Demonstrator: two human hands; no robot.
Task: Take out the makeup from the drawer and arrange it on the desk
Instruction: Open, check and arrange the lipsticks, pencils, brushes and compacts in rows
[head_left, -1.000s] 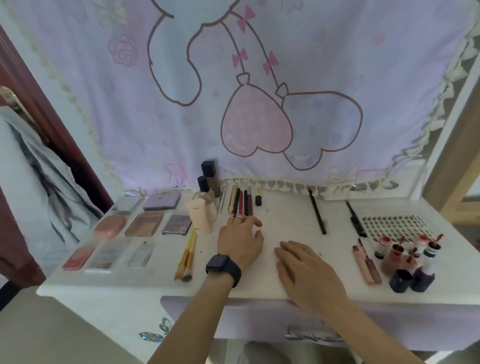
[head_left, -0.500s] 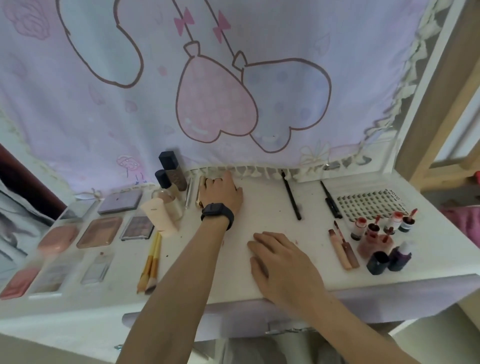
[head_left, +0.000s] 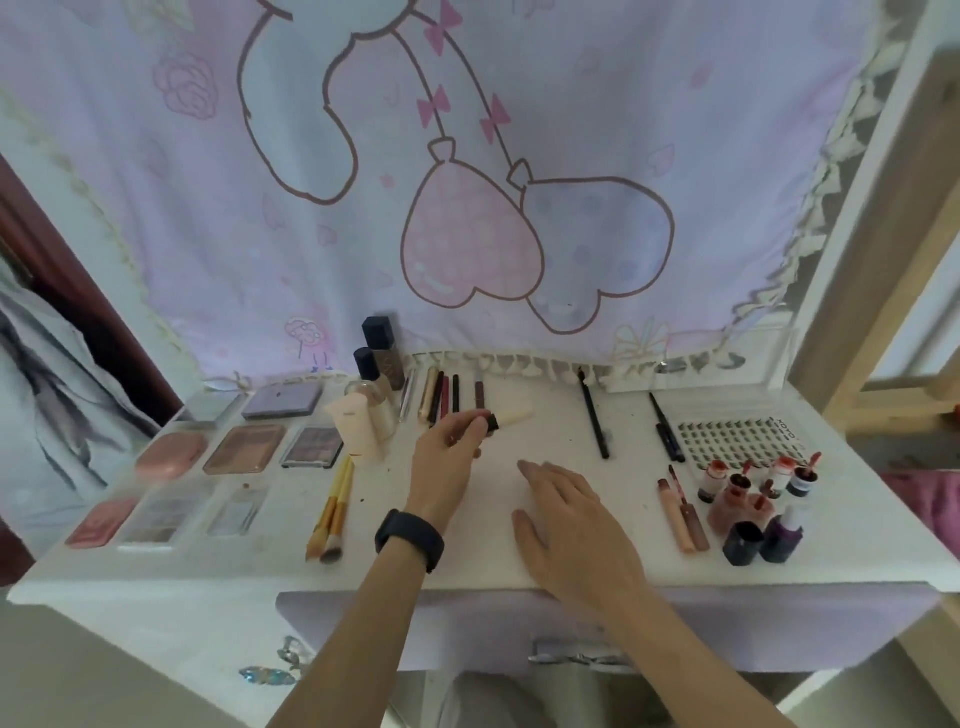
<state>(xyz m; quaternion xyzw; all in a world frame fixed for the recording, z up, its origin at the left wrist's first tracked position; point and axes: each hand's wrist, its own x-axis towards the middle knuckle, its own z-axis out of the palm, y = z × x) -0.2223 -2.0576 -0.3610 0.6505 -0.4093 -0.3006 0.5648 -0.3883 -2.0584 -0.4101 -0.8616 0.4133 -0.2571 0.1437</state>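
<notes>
Presently, a cream tube (head_left: 514, 418) with a dark cap is pinched at its capped end by the fingers of the left hand (head_left: 447, 460). It is held level just in front of a row of slim lip sticks (head_left: 445, 397) at the back of the bench (head_left: 483, 525). The right hand (head_left: 576, 519) is laid flat on the bench, fingers released and straight, grasping nothing. Palettes (head_left: 244, 449) are ranged at left; small bottles (head_left: 748, 499) are grouped at right.
</notes>
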